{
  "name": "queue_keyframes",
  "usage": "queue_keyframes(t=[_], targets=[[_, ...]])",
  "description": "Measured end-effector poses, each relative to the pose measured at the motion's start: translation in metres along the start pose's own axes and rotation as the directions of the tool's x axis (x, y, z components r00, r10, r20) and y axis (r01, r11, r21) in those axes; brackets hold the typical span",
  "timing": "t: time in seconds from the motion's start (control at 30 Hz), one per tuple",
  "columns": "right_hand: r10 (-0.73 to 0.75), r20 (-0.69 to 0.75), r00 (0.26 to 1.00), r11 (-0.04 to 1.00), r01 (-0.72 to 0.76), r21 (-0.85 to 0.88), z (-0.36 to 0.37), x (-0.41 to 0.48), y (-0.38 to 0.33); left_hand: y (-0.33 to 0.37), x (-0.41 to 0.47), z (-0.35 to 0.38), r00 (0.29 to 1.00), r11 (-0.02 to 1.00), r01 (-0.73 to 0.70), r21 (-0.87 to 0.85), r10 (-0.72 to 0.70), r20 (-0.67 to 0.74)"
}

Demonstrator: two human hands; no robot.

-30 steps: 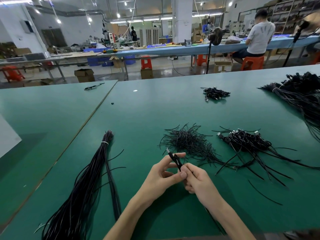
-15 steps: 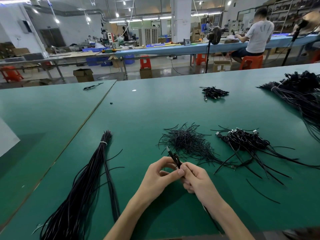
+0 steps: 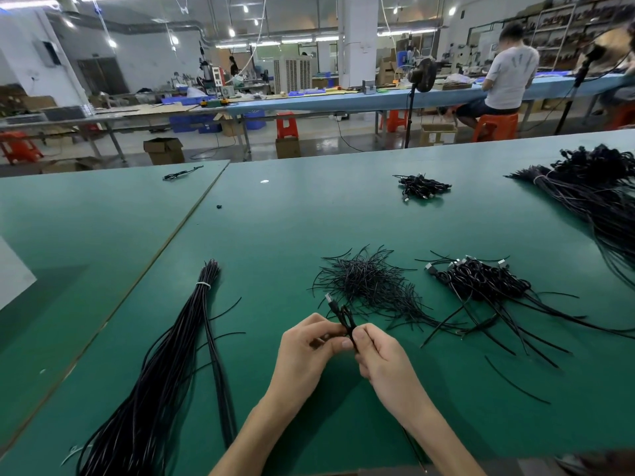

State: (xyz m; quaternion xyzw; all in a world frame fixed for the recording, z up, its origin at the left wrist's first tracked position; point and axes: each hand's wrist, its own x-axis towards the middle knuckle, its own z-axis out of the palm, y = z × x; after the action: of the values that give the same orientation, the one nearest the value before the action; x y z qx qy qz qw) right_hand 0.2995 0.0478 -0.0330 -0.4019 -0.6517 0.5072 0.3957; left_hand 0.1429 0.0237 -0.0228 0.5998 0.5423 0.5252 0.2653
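Through the head camera, the only view I have, I judge the job to be partly done. Right of centre lies a heap of tied cables [image 3: 481,281], and a smaller heap [image 3: 424,185] sits further up the green table [image 3: 309,218], so I take those as finished pieces. Plenty seems left: a loose pile of thin black ties [image 3: 369,283] lies at centre frame, a long cable bundle [image 3: 171,365] runs down the lower left, and another big bundle [image 3: 598,190] fills the upper right.

The piece in work is a short folded cable [image 3: 344,317], held just above the table in the lower middle, with its plug end pointing up and left toward the tie pile. My left hand [image 3: 305,352] has its fingers curled and thumb pressed in, pinching the cable's lower part. My right hand [image 3: 388,362] meets it from the other side, fingers bent round the same fold. The two hands touch at the fingertips. Whether a tie is already wrapped on, I cannot tell.
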Motion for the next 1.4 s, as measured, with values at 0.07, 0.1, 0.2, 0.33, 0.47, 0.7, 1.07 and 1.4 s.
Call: queue_keyframes(t=[0.07, 0.1, 0.2, 0.33, 0.47, 0.7, 1.07, 1.4], targets=[[-0.011, -0.004, 1.000, 0.999, 0.010, -0.038, 0.001, 0.000, 0.000, -0.001, -0.001, 0.001, 0.999, 0.999, -0.037, 0.037, 0.038, -0.026], [-0.011, -0.002, 1.000, 0.999, 0.011, -0.047, 0.002, 0.000, 0.000, -0.002, -0.001, 0.001, 0.998, 0.997, -0.044, 0.059, 0.046, -0.032], [-0.016, 0.008, 1.000, 1.000, 0.016, -0.016, 0.001, 0.001, -0.001, -0.004, 0.000, 0.002, 0.998, 0.991, -0.060, 0.117, 0.060, -0.001], [-0.036, 0.014, 0.999, 0.999, 0.037, -0.018, 0.000, 0.001, -0.001, -0.006, 0.000, 0.002, 0.999, 0.992, -0.044, 0.117, 0.044, 0.006], [-0.028, 0.066, 0.997, 0.999, 0.030, -0.021, 0.000, 0.000, -0.001, -0.007, -0.001, 0.002, 0.999, 0.993, 0.014, 0.116, -0.018, 0.028], [-0.040, 0.141, 0.989, 0.997, 0.049, -0.062, -0.001, 0.001, -0.001, -0.005, -0.002, -0.005, 0.993, 0.993, 0.090, 0.076, -0.095, 0.067], [0.030, 0.052, 0.998, 0.994, -0.036, 0.107, -0.008, 0.001, -0.006, -0.006, -0.004, 0.004, 0.985, 0.966, -0.169, 0.195, 0.161, 0.053], [0.169, 0.096, 0.981, 0.909, -0.192, 0.370, -0.016, 0.005, -0.004, 0.000, -0.010, 0.007, 0.902, 0.816, -0.422, 0.395, 0.423, 0.090]])
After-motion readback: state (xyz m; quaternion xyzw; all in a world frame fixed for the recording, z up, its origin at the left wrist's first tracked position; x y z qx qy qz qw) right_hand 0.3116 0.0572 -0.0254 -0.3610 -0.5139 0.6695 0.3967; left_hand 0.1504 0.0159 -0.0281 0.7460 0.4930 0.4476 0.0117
